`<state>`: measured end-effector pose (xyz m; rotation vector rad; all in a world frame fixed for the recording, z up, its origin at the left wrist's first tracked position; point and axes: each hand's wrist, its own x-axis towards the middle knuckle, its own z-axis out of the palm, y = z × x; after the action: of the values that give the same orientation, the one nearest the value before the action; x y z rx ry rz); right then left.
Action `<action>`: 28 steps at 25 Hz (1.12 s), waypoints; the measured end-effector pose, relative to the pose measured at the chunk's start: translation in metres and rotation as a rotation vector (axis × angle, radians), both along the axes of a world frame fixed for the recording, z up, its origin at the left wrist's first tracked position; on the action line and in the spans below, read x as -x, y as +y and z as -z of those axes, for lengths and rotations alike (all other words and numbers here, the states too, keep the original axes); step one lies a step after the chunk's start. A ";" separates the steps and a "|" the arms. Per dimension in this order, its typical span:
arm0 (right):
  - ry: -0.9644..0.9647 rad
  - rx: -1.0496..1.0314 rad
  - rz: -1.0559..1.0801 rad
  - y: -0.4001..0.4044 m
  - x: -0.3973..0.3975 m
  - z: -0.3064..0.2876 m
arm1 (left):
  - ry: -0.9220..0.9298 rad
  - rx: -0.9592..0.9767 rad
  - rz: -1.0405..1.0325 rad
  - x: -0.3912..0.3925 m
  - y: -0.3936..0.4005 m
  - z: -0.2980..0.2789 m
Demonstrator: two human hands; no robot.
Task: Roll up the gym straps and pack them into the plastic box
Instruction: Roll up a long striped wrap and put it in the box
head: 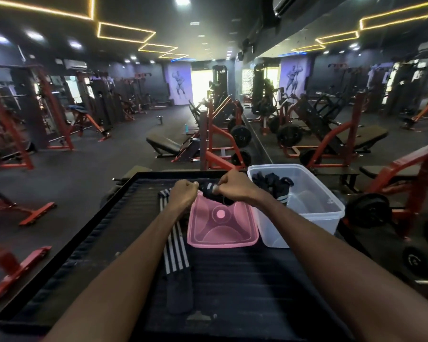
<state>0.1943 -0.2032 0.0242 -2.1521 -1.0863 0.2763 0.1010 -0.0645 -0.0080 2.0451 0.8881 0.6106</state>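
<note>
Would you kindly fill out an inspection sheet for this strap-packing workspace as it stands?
Surface: black ribbed platform with a raised rim.
Job's things: clear plastic box at the right, rolled straps inside; pink lid lying flat beside it; one striped strap laid out flat; another strap partly rolled, held above the lid.
Clutter: nothing seen.
Hands: left hand and right hand both grip the partly rolled strap.
Cables: nothing seen.
Surroundings: gym floor with red and black machines, weight plates, wall mirror at right.
</note>
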 end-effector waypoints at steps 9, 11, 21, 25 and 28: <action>-0.137 0.378 0.039 0.027 0.004 0.061 | 0.581 -0.185 -0.086 0.034 0.050 0.050; -0.176 0.391 0.046 0.035 0.007 0.060 | 0.587 -0.186 -0.072 0.035 0.059 0.055; 0.131 -0.144 0.018 0.109 0.055 0.040 | -0.014 0.268 -0.058 0.059 0.081 0.030; 0.573 -0.330 0.106 0.135 0.070 0.043 | -0.147 0.488 0.064 0.089 0.087 0.011; 0.818 -0.397 0.029 0.144 0.080 0.034 | -0.282 0.728 0.118 0.102 0.096 0.007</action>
<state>0.1142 -0.0592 -0.0095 -1.4659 -0.5632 0.7723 -0.0015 0.0316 -0.0145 1.3061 0.6818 0.4119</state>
